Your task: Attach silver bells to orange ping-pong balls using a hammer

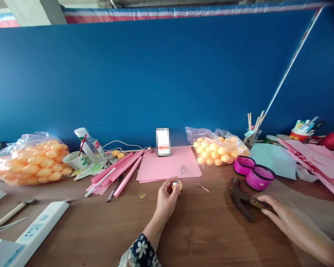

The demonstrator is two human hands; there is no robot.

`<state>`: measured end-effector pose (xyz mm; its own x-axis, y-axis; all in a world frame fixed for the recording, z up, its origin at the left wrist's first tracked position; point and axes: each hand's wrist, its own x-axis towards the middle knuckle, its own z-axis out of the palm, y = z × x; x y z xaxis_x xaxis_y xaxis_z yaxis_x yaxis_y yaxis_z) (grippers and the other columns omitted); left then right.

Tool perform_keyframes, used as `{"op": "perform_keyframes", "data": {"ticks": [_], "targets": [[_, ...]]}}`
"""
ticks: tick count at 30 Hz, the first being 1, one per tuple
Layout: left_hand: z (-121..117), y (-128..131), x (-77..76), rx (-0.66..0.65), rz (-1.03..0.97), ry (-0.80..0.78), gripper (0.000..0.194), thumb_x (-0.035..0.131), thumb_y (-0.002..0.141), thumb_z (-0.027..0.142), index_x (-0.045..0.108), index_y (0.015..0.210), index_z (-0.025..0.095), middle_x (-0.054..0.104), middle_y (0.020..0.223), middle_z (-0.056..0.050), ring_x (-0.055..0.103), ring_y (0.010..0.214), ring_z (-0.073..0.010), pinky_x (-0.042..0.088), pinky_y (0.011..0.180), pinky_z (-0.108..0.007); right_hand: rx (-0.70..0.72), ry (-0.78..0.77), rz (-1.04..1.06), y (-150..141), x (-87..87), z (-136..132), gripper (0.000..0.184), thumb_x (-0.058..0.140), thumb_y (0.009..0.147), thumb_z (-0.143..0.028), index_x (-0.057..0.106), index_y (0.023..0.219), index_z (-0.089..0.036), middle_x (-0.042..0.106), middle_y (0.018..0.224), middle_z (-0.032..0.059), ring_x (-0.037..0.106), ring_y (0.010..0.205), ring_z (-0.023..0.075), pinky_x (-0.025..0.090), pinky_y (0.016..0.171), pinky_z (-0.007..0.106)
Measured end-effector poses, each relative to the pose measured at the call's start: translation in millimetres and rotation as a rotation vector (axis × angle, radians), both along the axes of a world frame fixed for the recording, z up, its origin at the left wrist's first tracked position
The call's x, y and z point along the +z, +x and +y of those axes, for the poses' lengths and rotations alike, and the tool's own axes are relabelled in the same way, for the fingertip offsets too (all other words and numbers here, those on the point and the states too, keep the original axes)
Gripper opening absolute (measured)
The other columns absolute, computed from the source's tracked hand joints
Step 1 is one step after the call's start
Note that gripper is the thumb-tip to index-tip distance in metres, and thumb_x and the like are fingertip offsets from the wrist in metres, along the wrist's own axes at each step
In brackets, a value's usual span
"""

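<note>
The person's left hand (168, 196) was closed on a small orange ball (180, 186), pinching it between thumb and fingers, with a shiny silver piece (176, 183) showing at its top. The ball was just in front of the near edge of the pink sheets (167, 168), over the brown table (200, 233). Off to the side, the right hand (288, 218) was wrapped around the handle of a dark claw hammer (249, 200), its head pointing away from the fingers (whether the hammer lay on the table or was lifted could not be told).

A small clear or silvery bit (182, 170) lay on the pink sheets, and a phone (163, 142) stood upright at their far edge. Beyond the hammer were two magenta rings (260, 177) with black rims, touching each other. A clear bag of orange balls (211, 150) sat beside the sheets on the right; on the left, pink strips (129, 167) lay fanned out near a dark pen (115, 188).
</note>
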<state>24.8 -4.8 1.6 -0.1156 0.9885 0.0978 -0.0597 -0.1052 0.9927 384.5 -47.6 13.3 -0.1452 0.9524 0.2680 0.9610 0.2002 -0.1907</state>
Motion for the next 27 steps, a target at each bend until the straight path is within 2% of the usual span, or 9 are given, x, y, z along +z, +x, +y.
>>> {"op": "perform_keyframes", "data": {"ticks": [3,7,9,12,16,19,22,25,27], "targets": [[1,0,0.4,0.010,0.017,-0.004,0.036,0.057,0.075,0.037,0.058,0.102,0.013,0.060,0.080,-0.005,0.054,0.066,-0.0113,0.049,0.060,-0.023,0.009,-0.243,0.076,-1,4.5,-1,0.024,0.048,0.078,-0.036,0.055,0.098,-0.025,0.067,0.095,0.0042,0.065,0.083,0.0231,0.050,0.066,0.029],[2,1,-0.1,0.029,0.021,-0.022,0.037,0.058,0.074,0.038,0.059,0.102,0.013,0.061,0.079,-0.005,0.055,0.065,-0.0118,0.049,0.059,-0.024,-0.004,-0.429,0.264,-15,6.0,-7,0.028,0.053,0.073,-0.034,0.057,0.099,-0.024,0.068,0.098,0.0037,0.063,0.092,0.0233,0.050,0.074,0.027],[3,1,-0.2,0.032,0.010,-0.032,0.038,0.058,0.073,0.039,0.059,0.102,0.013,0.061,0.078,-0.005,0.056,0.065,-0.0120,0.050,0.059,-0.025,-0.007,-0.508,0.375,-27,5.0,-12,0.036,0.055,0.068,-0.031,0.057,0.102,-0.022,0.068,0.100,0.0052,0.062,0.095,0.0231,0.049,0.079,0.025],[3,1,0.7,0.037,-0.016,-0.041,0.041,0.060,0.072,0.040,0.059,0.103,0.013,0.061,0.074,-0.004,0.056,0.063,-0.0119,0.051,0.059,-0.025,-0.048,-0.550,0.508,-47,5.6,-20,0.043,0.056,0.063,-0.032,0.059,0.103,-0.017,0.068,0.099,0.0077,0.062,0.094,0.0245,0.048,0.081,0.026],[3,0,4.2,0.059,-0.104,-0.039,0.042,0.063,0.070,0.038,0.059,0.103,0.013,0.061,0.074,-0.003,0.056,0.064,-0.0112,0.050,0.062,-0.025,-0.026,-0.624,0.648,-72,15.5,-30,0.037,0.058,0.060,-0.035,0.064,0.092,-0.019,0.069,0.095,0.0062,0.062,0.090,0.0265,0.049,0.078,0.030],[5,-2,8.2,0.090,-0.176,-0.053,0.046,0.065,0.068,0.037,0.058,0.107,0.014,0.061,0.077,-0.002,0.057,0.066,-0.0106,0.050,0.065,-0.025,-0.041,-0.734,0.817,-90,27.1,-31,0.041,0.060,0.063,-0.038,0.062,0.100,-0.020,0.066,0.099,0.0063,0.060,0.090,0.0266,0.051,0.069,0.030],[6,-4,9.5,0.137,-0.219,-0.084,0.051,0.067,0.066,0.035,0.056,0.111,0.015,0.063,0.080,-0.003,0.058,0.067,-0.0101,0.049,0.068,-0.024,-0.054,-0.847,1.006,-108,39.9,-28,0.044,0.061,0.067,-0.041,0.059,0.107,-0.022,0.063,0.100,0.0059,0.059,0.081,0.0214,0.050,0.066,0.029],[9,-5,5.7,0.149,-0.208,-0.080,0.055,0.069,0.064,0.031,0.054,0.114,0.015,0.064,0.084,-0.004,0.058,0.070,-0.0104,0.048,0.069,-0.024,-0.061,-0.804,1.236,-130,54.7,-20,0.038,0.061,0.071,-0.039,0.058,0.106,-0.023,0.060,0.092,0.0037,0.054,0.067,0.0135,0.048,0.065,0.026],[10,-5,1.6,0.128,-0.202,-0.059,0.056,0.069,0.065,0.030,0.052,0.116,0.015,0.064,0.085,-0.005,0.059,0.072,-0.0109,0.047,0.069,-0.024,-0.012,-0.804,1.390,-144,64.7,-11,0.033,0.058,0.075,-0.038,0.059,0.104,-0.021,0.057,0.089,0.0043,0.052,0.067,0.0126,0.045,0.059,0.024]]}}
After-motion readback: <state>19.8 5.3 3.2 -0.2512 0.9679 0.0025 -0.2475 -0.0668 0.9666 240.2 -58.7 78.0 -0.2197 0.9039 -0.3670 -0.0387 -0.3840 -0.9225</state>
